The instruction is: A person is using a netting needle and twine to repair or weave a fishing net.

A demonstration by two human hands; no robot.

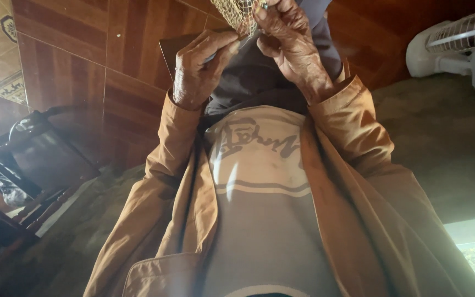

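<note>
Wooden wall, both hands (248,55) pinching netting (239,14)

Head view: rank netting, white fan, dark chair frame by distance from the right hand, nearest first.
From the right hand:
1. Netting, top centre, touching its fingers.
2. White fan, upper right corner.
3. Dark chair frame, far left, lowest.
</note>
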